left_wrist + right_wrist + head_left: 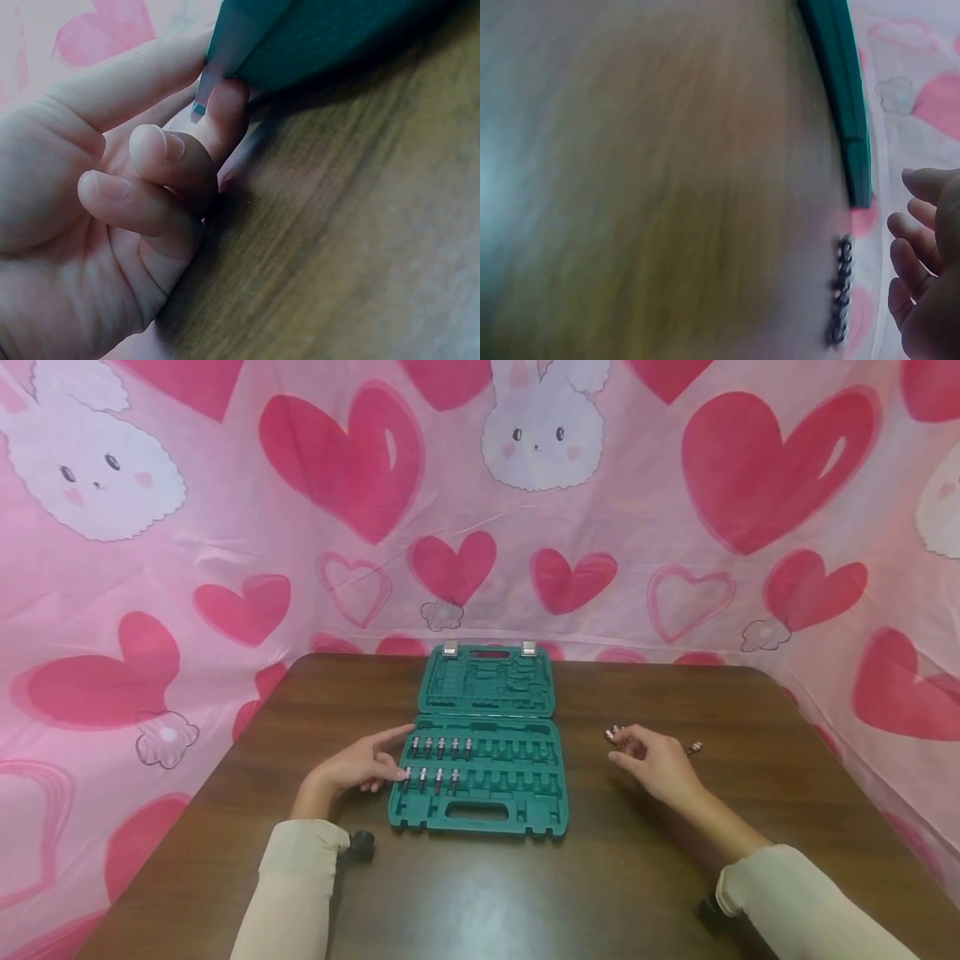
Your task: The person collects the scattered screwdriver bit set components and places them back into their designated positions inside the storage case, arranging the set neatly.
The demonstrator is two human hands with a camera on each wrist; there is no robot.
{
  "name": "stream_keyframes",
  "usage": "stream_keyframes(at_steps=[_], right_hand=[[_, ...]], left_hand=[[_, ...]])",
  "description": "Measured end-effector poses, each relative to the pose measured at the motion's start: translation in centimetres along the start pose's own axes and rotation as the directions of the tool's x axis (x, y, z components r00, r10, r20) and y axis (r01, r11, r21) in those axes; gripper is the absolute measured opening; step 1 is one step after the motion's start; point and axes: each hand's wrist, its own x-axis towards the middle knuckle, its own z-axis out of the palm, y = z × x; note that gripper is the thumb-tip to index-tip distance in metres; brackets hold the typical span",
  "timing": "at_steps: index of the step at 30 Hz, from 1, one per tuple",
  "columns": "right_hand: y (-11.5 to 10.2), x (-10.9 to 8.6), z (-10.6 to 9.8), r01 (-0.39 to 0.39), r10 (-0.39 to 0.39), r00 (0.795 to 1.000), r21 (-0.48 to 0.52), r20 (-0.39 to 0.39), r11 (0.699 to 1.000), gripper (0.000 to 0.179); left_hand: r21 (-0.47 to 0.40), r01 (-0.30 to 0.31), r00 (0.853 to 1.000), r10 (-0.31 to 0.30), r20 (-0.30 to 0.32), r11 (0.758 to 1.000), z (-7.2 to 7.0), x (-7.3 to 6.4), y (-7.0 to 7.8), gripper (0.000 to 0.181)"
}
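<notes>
A green plastic tool case (480,810) lies unfolded on the table. Silver-topped socket bits (438,780) with dark shafts fill several slots at the left of its two rows; the slots to their right hold none. At the case's left edge, my left hand (363,764) pinches the rim, its thumb over the top and its index finger stretched along the side. In the left wrist view, other fingers (161,195) curl near the table. Over the table right of the case, my right hand (660,764) hovers beside loose socket bits (615,734), fingers relaxed, nothing visible in them.
The open lid (487,681) with two pale latches (528,648) lies towards the back. One more loose bit (695,747) shows just beyond the right hand. Pink heart-patterned cloth (480,568) hangs behind the brown table (495,893) and along its sides.
</notes>
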Motion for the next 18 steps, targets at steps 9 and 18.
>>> stream_keyframes(at_steps=[9,18], right_hand=[[1.8,-1.1,-1.3,-0.019,0.017,0.999,-0.056,-0.027,0.998,0.025],[4.2,-1.8,-2.6,-0.08,0.076,0.996,-0.08,-0.043,0.994,0.031]], left_hand=[[-0.01,0.021,1.0,-0.021,-0.009,1.0,0.0,0.1,-0.1,0.079],[-0.035,0.013,1.0,-0.013,0.004,0.999,-0.1,0.0,-0.1,0.081]])
